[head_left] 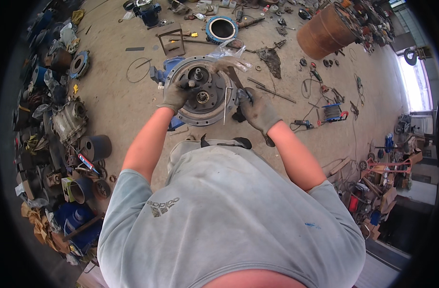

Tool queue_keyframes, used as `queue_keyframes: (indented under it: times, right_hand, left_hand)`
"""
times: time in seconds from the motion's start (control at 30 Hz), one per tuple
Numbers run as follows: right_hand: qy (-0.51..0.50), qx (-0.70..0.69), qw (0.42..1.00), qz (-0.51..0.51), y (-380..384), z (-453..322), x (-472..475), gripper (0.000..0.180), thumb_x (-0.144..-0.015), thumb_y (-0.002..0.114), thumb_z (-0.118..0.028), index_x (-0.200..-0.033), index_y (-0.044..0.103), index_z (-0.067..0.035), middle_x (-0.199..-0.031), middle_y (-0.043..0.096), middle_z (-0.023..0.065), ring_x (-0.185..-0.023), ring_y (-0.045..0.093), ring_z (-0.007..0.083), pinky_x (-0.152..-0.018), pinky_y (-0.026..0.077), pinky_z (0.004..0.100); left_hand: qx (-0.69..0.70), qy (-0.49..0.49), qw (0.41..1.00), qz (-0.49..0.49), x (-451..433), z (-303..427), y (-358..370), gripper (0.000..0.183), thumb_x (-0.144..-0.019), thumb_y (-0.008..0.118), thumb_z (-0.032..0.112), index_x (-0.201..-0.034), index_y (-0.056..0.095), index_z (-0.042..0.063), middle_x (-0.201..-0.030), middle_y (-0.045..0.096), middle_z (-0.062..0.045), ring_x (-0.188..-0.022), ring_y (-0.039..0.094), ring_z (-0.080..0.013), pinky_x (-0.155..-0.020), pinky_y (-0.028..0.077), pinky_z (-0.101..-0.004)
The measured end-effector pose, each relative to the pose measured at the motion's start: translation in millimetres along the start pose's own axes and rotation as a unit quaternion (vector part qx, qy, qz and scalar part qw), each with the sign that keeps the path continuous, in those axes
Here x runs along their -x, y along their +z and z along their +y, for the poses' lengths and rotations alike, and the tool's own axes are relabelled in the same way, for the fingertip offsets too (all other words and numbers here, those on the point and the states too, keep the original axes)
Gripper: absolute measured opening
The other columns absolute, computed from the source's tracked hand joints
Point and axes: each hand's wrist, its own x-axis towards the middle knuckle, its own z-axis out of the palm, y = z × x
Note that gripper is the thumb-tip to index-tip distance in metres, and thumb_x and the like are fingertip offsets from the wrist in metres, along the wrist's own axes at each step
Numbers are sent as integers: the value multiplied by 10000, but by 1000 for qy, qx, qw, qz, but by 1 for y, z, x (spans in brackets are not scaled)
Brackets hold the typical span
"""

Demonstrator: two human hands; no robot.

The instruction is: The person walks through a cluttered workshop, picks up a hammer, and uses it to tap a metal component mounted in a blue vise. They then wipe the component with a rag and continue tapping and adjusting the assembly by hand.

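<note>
A round grey flanged machine housing [183,115] with a blue body [173,64] stands before me, bolt holes around its rim. Two shafts show inside: an upper splined shaft [198,73] and a lower shaft [202,96] in a bearing. My left hand [176,95], gloved, is over the left of the inner plate, pinching a short metal piece [191,83] seen nearly end-on; its lower part is hidden. In my gloved right hand [260,111] is a hammer [234,76], its blurred head above the housing's upper right. An L-shaped hex key [225,104] crosses the right rim.
Beyond the housing are a metal frame [172,39], a blue-rimmed ring [221,29] and clear plastic [226,50]. Metal rods [271,90], a cable reel [332,112] and power tools lie to the right. A rusty drum [324,32] stands far right. Machine parts [70,118] crowd the left.
</note>
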Motion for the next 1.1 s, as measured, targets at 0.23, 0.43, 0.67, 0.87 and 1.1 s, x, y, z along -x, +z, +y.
queue_keyframes:
  times: [0.23,0.43,0.67,0.87,1.1]
  right_hand:
    - [-202,-105,971,79,19,-46,-15,435,-1126,488,-397,-1118,668,-1,-856,684,169,-805,664,256,-732,527,389]
    - [-32,121,985,-120,74,18,-30,446,-1096,500,-384,-1245,673,-2,-1028,726,316,-999,704,474,-907,538,549]
    - [17,50,998,-30,35,13,-11,442,-1067,545,-379,-1217,709,3,-989,731,320,-982,714,488,-912,553,554]
    - [-88,-142,986,21,-25,-71,6,404,-1111,525,-360,-1178,697,0,-826,722,193,-787,718,326,-768,563,428]
    - [-149,13,988,46,72,0,-36,416,-1113,512,-361,-1187,678,12,-877,699,168,-757,678,278,-692,540,405]
  left_hand:
    - [-26,24,999,-30,-2,2,-2,298,-934,803,95,-1232,789,90,-1088,790,-17,-957,705,-115,-881,579,-300]
    - [-7,45,999,-5,1,17,-5,276,-902,849,175,-1163,795,106,-1007,795,-41,-898,706,-150,-856,568,-323]
    - [-75,48,996,-11,2,40,0,290,-893,860,202,-1161,795,111,-1008,790,-60,-893,696,-149,-853,563,-324]
    - [-6,34,999,-7,5,28,2,290,-877,879,194,-1129,797,77,-982,780,-72,-879,685,-141,-852,566,-326]
    - [-102,43,994,2,-4,26,-1,275,-892,863,182,-1139,799,81,-988,784,-42,-879,693,-124,-841,576,-321]
